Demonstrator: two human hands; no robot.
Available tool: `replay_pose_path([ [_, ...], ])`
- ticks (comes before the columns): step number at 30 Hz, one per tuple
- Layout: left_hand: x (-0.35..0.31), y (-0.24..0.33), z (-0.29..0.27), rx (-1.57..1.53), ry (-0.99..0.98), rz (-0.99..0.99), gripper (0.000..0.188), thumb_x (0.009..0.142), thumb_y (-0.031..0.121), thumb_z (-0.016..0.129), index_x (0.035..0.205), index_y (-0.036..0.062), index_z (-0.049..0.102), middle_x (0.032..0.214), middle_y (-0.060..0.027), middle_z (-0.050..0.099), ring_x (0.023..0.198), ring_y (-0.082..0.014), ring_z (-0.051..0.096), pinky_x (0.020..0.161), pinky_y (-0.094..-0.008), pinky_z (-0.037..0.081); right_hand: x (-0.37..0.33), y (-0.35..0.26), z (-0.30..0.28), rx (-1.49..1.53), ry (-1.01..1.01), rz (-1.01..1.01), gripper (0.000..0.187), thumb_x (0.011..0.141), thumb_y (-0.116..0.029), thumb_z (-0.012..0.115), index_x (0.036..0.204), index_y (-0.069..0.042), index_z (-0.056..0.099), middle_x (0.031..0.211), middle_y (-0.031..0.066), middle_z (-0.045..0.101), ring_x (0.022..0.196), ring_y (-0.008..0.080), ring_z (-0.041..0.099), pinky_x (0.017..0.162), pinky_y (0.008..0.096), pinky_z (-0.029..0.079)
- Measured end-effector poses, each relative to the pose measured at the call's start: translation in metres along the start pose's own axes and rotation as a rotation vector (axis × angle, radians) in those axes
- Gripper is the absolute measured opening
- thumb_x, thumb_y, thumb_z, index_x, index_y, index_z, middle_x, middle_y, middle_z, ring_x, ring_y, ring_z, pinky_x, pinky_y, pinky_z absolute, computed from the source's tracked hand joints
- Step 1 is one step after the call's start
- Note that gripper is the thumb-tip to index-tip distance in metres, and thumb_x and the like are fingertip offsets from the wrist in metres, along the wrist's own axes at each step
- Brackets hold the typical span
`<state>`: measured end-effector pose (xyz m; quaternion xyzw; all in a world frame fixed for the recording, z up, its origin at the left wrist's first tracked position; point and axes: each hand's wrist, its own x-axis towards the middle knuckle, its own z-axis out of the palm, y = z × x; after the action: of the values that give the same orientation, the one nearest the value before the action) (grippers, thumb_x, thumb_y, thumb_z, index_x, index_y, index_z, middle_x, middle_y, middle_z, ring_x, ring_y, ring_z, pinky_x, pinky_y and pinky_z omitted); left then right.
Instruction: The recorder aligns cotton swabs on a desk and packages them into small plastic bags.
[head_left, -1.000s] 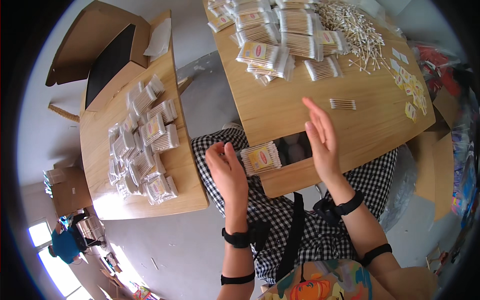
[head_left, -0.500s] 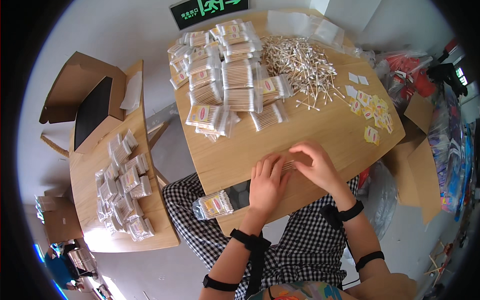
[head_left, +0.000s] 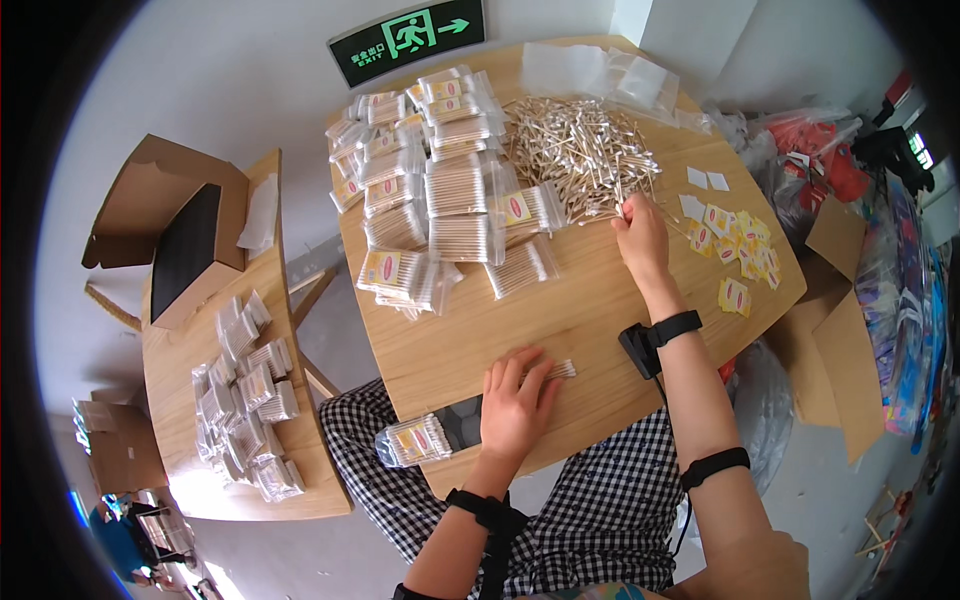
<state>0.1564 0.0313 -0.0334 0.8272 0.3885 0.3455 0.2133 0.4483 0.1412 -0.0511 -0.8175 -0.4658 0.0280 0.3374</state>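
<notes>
Hands apart; left hand (head_left: 515, 405) covering the left part of the near swab row (head_left: 563, 369); right hand (head_left: 643, 240) touching the far swab pile's (head_left: 575, 150) near edge; grips untellable | Risks: left shifting, possibly skewing the row; right pulling tangled sticks, possibly scattering strays across the surface (head_left: 470, 335)

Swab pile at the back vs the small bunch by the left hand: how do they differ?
Size: the swab pile is a large heap; the small bunch shows only a few tips.
Arrangement: the pile points every way; the bunch lies roughly side by side.
Contact: the right hand is at the pile's near edge; the left hand partly covers the bunch.
Shared: white-tipped, unbagged, same wooden table.
</notes>
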Motion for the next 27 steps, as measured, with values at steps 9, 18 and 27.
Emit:
replay_pose_path([
  [9,-0.005,-0.005,-0.006,0.009,0.007,-0.001,0.016,0.078,0.010,0.081,0.093,0.0070,0.074,0.114,-0.0098,0.066,0.112,-0.0319,0.061,0.094,-0.0435,0.049,-0.107,-0.022,-0.055,0.222,-0.343,-0.211,0.019,0.083,0.002,0.071,0.093,-0.002,0.056,0.085,0.0139,0.062,0.076,0.0324,0.063,0.066,0.0407,0.050],
  [18,-0.001,0.000,-0.005,-0.002,0.009,-0.022,0.088,0.072,0.019,0.086,0.147,0.0017,0.044,0.152,-0.0201,0.045,0.144,-0.0386,0.040,0.114,-0.0513,0.035,-0.162,-0.068,-0.069,0.205,-0.497,-0.486,0.017,0.082,0.002,0.069,0.095,-0.001,0.058,0.097,0.0136,0.061,0.085,0.0362,0.063,0.072,0.0430,0.052],
  [27,0.000,-0.001,-0.002,0.076,-0.042,-0.079,0.079,0.072,0.018,0.085,0.142,0.0030,0.050,0.133,-0.0128,0.061,0.133,-0.0338,0.051,0.115,-0.0518,0.034,-0.142,-0.079,-0.057,0.181,-0.405,-0.705,0.044,0.071,-0.001,0.078,0.111,-0.007,0.062,0.111,0.0089,0.061,0.108,0.0309,0.059,0.096,0.0455,0.048],
])
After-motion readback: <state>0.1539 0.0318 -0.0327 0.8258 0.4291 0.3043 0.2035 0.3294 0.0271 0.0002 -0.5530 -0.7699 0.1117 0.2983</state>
